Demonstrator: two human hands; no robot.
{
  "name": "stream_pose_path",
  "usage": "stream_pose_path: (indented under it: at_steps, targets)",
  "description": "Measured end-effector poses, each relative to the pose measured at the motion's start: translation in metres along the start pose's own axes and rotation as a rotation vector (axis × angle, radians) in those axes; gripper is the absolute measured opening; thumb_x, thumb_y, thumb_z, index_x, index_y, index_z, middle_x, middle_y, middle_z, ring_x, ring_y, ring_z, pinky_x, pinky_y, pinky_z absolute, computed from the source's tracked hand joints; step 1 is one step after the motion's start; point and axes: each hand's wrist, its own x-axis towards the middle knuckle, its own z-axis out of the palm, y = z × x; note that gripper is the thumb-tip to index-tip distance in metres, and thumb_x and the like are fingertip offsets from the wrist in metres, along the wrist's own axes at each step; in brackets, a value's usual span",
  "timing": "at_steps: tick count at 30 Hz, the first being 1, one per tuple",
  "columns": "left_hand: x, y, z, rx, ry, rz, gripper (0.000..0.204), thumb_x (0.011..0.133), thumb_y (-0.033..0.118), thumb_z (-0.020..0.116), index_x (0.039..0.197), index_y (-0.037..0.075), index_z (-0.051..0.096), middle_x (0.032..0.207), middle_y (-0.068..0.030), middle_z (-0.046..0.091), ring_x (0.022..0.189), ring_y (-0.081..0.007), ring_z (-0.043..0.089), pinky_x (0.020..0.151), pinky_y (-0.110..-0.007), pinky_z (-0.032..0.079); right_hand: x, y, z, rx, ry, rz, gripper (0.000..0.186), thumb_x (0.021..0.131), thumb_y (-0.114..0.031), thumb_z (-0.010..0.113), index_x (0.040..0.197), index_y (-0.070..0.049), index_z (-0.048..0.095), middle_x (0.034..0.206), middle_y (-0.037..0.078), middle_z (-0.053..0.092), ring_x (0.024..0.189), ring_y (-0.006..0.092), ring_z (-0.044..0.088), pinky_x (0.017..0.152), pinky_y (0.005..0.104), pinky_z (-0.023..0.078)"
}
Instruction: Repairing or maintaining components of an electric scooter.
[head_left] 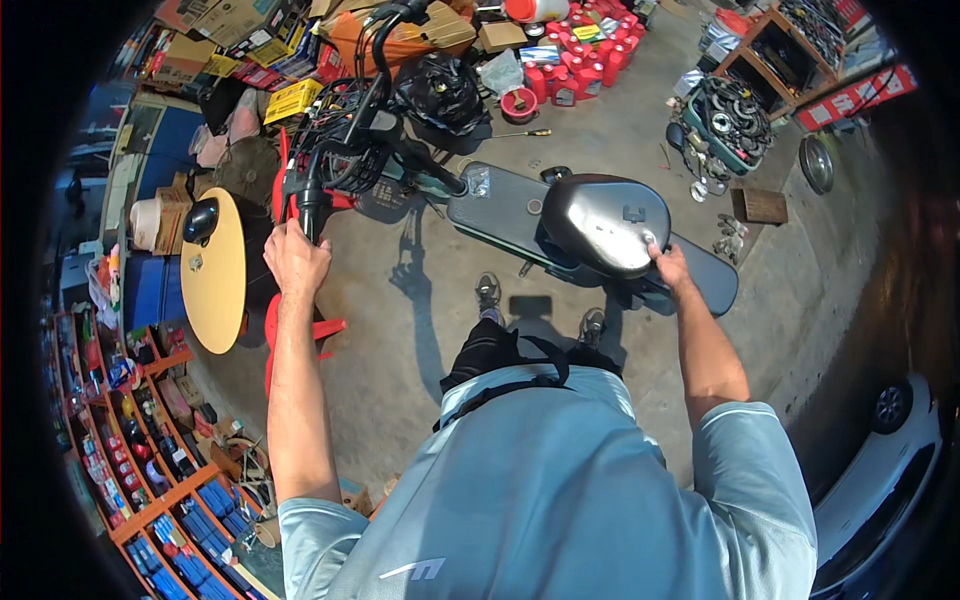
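We see the right hand [672, 268], its thumb on the near right edge of a rounded, glossy black seat [600, 222] ahead-left of it; how its hidden fingers hold, we cannot tell. Beneath, a long grey deck [502, 209] runs leftward and away. The left hand [298, 258], farther off, wraps a black handlebar grip [309, 212]; leftward stands an oval yellow tabletop [215, 295], red plastic bottles [590, 78] well beyond.

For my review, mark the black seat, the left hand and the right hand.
Black seat [598, 218], head view: middle of its shiny top.
Left hand [298, 259], head view: back of the hand.
Right hand [671, 266], head view: back of the hand.
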Motion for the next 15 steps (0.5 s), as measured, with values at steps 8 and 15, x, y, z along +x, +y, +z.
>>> stream_pose_path:
  at_steps: [8, 15]
  targets:
    - [0.011, -0.001, 0.005, -0.006, -0.022, -0.049, 0.045, 0.068, 0.016, 0.075, 0.108, 0.003, 0.06, 0.106, -0.0192, 0.066, 0.118, -0.0418, 0.052, 0.1, -0.051, 0.042, -0.059, 0.119, 0.018, 0.209, -0.166, 0.123, 0.023, 0.089, -0.027, 0.064, 0.099, -0.007, 0.061, 0.081, 0.006, 0.064, 0.068, 0.017, 0.061, 0.056, 0.0348, 0.05]
    - [0.028, 0.014, -0.006, -0.016, -0.08, -0.074, 0.038, 0.071, 0.017, 0.065, 0.108, 0.008, 0.064, 0.106, -0.0192, 0.068, 0.117, -0.0397, 0.056, 0.101, -0.049, 0.044, -0.143, 0.26, 0.071, -0.02, -0.191, 0.171, 0.024, 0.089, -0.024, 0.062, 0.091, -0.001, 0.066, 0.083, 0.014, 0.068, 0.077, 0.0243, 0.066, 0.066, 0.0396, 0.053]
